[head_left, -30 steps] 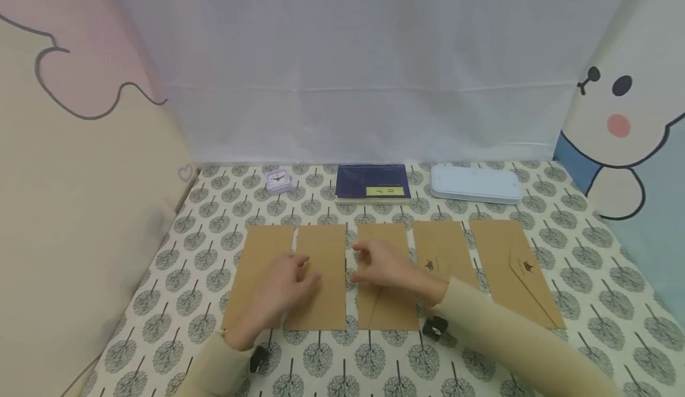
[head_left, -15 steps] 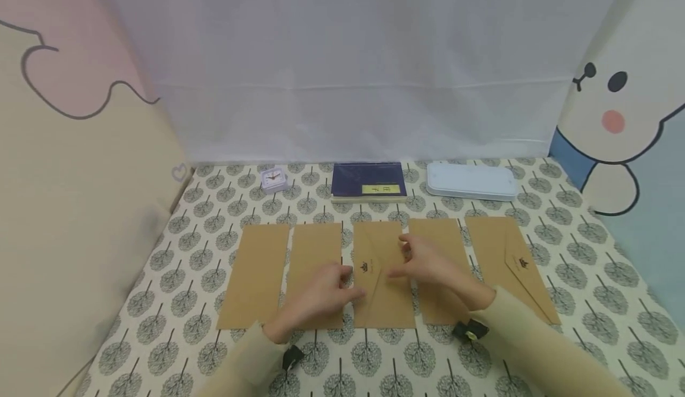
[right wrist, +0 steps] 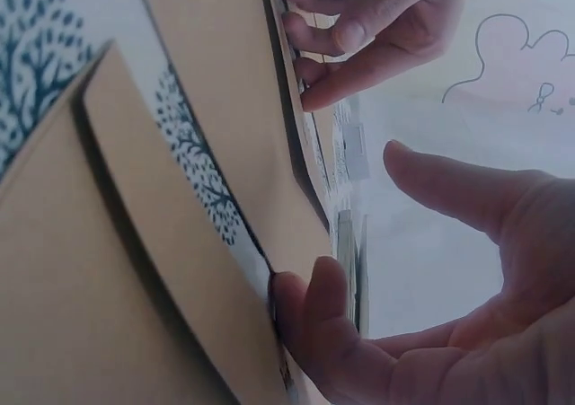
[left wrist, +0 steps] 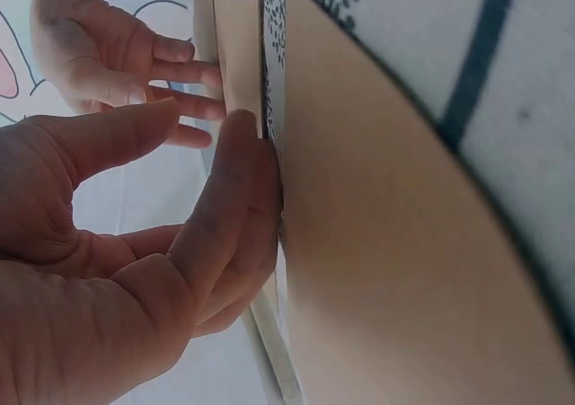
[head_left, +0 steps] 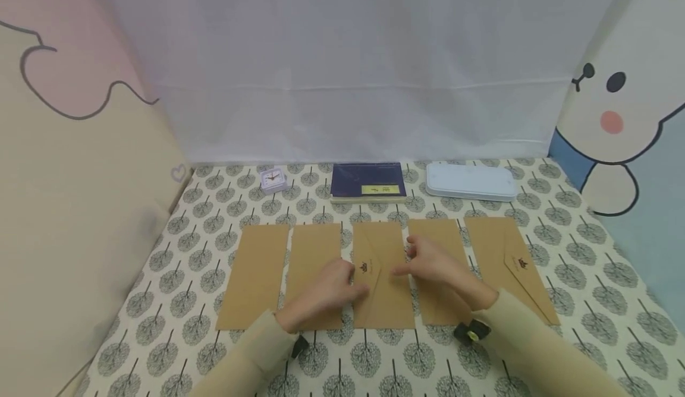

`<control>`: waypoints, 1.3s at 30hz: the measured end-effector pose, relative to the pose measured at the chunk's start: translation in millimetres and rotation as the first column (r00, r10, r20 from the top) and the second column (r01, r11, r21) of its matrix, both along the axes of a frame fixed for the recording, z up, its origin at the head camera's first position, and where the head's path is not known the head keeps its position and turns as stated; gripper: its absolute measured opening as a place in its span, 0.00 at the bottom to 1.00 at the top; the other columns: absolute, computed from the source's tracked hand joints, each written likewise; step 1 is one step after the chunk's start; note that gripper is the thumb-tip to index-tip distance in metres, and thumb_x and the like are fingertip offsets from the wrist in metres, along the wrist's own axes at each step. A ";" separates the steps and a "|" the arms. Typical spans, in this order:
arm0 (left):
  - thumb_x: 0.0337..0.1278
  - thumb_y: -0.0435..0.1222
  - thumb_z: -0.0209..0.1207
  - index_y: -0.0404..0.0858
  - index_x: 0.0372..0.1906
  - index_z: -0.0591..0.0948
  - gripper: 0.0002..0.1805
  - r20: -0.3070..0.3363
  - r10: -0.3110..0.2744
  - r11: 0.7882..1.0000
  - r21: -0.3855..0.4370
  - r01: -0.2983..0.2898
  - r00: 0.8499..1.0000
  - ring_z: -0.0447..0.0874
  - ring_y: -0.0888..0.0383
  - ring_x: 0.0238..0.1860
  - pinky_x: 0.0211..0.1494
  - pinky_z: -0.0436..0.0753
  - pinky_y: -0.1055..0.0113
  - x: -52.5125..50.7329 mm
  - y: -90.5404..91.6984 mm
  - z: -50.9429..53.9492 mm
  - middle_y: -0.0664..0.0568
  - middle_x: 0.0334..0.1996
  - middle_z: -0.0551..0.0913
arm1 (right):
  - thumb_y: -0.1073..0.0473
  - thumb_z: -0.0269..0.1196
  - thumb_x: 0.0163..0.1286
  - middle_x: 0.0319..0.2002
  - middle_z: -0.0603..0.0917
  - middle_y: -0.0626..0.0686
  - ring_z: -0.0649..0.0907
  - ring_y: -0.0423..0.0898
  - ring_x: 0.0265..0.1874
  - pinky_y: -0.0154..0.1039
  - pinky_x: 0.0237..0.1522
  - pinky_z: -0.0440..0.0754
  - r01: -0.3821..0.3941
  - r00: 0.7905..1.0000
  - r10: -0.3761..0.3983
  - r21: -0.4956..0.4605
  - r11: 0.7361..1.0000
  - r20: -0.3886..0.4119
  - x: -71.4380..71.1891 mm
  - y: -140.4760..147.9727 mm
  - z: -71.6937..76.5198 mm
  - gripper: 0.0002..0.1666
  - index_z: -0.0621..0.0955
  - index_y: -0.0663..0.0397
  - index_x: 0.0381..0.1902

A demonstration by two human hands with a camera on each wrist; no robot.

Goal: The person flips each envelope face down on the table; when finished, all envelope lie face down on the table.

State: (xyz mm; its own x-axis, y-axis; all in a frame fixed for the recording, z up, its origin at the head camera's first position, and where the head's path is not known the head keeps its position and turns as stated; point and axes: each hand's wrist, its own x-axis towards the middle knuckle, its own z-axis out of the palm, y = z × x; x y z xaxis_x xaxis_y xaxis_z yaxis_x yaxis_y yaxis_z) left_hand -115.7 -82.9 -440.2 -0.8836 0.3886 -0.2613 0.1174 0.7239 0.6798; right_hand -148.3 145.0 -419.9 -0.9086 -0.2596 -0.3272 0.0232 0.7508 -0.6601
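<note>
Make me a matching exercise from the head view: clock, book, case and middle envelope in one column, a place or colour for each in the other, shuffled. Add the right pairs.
1. clock
2. book
3. case
4. middle envelope

A. right end of the far row
B. brown, with a crown print
C. dark blue
D. left end of the far row

Pairs: 1-D, 2-C, 3-A, 4-B
</note>
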 end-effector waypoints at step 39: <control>0.71 0.57 0.40 0.38 0.72 0.60 0.35 -0.075 -0.031 0.946 0.319 0.053 0.997 0.79 0.60 0.47 0.44 0.78 0.67 9.4 26.0 8.9 0.49 0.58 0.75 | 0.59 0.58 0.71 0.54 0.76 0.69 0.82 0.54 0.42 0.51 0.38 0.81 -0.202 0.964 0.263 -0.537 0.819 0.040 4.0 2.6 -19.7 0.37 0.57 0.67 0.71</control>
State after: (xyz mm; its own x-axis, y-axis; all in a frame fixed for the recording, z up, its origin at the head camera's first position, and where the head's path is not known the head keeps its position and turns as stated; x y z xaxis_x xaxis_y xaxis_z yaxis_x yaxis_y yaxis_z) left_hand -106.2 -56.9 -431.3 -0.8760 0.4789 -0.0566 0.1969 0.4623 0.8646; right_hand -144.2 147.5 -439.6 -0.7665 -0.6185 -0.1728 -0.0141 0.2852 -0.9584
